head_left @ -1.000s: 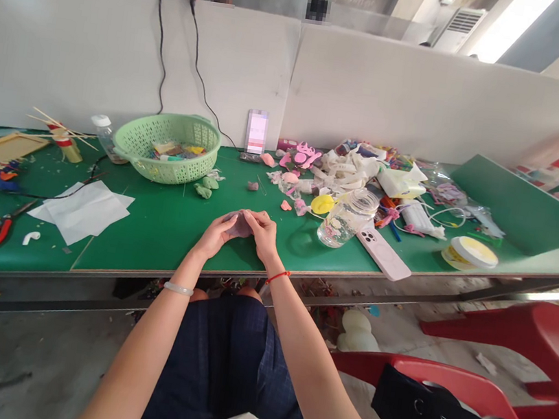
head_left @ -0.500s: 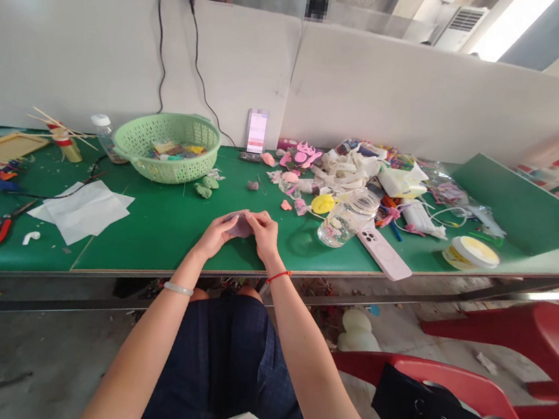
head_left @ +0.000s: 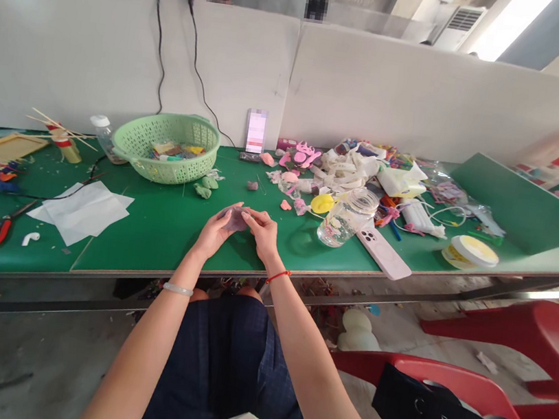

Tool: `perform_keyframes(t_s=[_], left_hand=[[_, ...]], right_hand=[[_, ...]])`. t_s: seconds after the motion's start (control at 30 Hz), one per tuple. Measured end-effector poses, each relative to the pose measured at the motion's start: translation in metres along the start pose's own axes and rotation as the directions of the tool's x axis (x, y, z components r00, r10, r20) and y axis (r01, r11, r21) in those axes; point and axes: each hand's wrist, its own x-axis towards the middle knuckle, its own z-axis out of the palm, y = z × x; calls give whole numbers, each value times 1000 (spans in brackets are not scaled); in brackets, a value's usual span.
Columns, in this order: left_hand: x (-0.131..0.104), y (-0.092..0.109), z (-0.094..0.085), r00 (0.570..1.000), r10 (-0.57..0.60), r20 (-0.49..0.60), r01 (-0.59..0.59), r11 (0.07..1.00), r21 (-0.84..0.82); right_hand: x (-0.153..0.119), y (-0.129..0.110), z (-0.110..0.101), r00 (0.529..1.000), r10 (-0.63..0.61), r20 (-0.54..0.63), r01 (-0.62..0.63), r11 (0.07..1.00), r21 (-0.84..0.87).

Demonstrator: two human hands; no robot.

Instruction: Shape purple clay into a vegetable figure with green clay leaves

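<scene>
Holding a flat, dull purple piece (head_left: 237,221) between both hands, raised over the front part of the tabletop (head_left: 148,233): cradled in the curled left hand (head_left: 214,233), pinched near its rim by the right hand (head_left: 262,231). Judging from this grip, probably busy pressing or thinning it bare-handed; impossible to tell its finer shape, partly covered as it is. For the next move, best to use the left hand as steady support and press lightly and evenly around the rim, well apart from the clear jar (head_left: 344,222) and green basket (head_left: 175,171).
</scene>
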Motion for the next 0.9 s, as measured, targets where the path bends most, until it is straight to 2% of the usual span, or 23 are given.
perform_keyframes(t_s=[0.13, 0.33, 0.63, 0.77, 0.9], left_hand=[[-3, 3, 7, 999, 32, -19, -31, 998, 49], [-8, 6, 16, 970, 154, -189, -103, 962, 255], [-8, 6, 15, 931, 204, -303, -142, 966, 214], [-7, 6, 15, 929, 204, -310, -148, 970, 193], [-6, 5, 16, 932, 196, -304, -144, 972, 184]], right_hand=[[0, 1, 1, 1000, -9, -15, 8, 1000, -4], [0, 0, 2, 999, 16, 48, -13, 998, -62], [-5, -9, 6, 994, -33, 107, 40, 997, -69], [-5, -7, 8, 990, -22, 139, 46, 983, -176], [-4, -3, 8, 992, -9, 123, 34, 980, -198]])
